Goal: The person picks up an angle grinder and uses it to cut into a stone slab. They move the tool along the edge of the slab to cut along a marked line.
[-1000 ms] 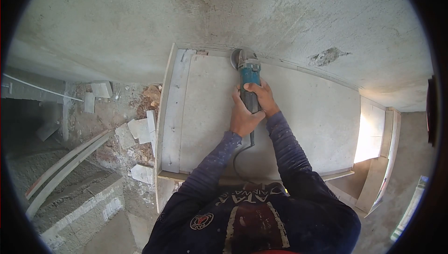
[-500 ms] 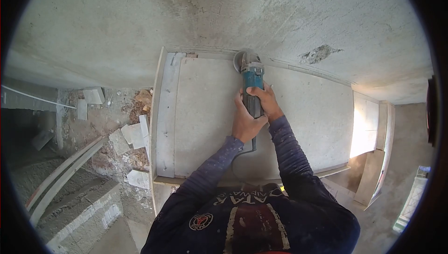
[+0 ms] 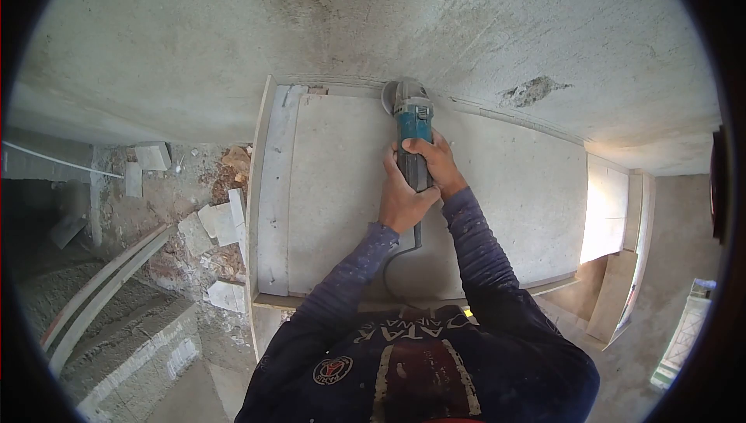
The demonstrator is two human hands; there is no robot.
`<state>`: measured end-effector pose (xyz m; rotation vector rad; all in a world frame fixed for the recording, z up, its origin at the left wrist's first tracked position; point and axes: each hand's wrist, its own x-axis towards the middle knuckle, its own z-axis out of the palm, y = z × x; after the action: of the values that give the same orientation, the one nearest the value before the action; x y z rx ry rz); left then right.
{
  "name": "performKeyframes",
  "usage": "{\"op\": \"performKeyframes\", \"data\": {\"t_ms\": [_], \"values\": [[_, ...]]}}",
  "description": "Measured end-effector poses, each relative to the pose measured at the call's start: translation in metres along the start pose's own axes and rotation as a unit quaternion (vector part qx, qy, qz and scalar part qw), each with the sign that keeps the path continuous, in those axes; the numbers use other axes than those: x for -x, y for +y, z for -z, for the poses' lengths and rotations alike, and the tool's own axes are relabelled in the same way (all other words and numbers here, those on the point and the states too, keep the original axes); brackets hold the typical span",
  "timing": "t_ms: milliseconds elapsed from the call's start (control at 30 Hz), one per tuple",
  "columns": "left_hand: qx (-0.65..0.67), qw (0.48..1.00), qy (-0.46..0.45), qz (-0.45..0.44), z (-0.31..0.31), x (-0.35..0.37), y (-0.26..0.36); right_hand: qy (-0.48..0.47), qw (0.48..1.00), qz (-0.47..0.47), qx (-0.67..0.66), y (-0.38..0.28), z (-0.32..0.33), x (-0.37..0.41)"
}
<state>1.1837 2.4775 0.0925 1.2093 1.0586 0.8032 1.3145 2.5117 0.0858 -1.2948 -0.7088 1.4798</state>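
Note:
A teal and black angle grinder point(image 3: 414, 124) points away from me, its round disc point(image 3: 390, 97) at the seam where the pale slab point(image 3: 513, 190) meets the concrete wall point(image 3: 373, 19). My left hand point(image 3: 402, 199) wraps the rear of the black body from the left. On the other side my right hand point(image 3: 440, 163) grips the body, thumb lying across the top. A dark cord point(image 3: 404, 252) trails from the tool's back end over the slab toward my chest.
A wooden board point(image 3: 260, 182) edges the slab's left side. Below it on the left lie broken block pieces point(image 3: 220, 223), rubble and curved strips point(image 3: 109, 287) near concrete steps point(image 3: 148, 361). The wall has a chipped patch point(image 3: 535, 92). Boards point(image 3: 614, 291) stand at right.
Both hands have shifted the grinder slightly left along the wall seam. The grip is the same.

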Motion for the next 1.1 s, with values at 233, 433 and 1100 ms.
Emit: {"op": "performKeyframes", "data": {"t_ms": [233, 433, 1100], "values": [[0.007, 0.999, -0.026, 0.039, 0.005, -0.010, -0.005, 0.004, 1.000, -0.010, 0.017, -0.011, -0.005, -0.005], [-0.007, 1.000, 0.009, -0.012, 0.003, -0.010, -0.005, 0.009, 1.000, -0.004, -0.009, -0.015, -0.013, -0.005], [-0.005, 0.999, -0.049, 0.011, -0.024, 0.013, -0.015, 0.046, 0.998, 0.012, 0.044, -0.007, 0.018, 0.033]]}}
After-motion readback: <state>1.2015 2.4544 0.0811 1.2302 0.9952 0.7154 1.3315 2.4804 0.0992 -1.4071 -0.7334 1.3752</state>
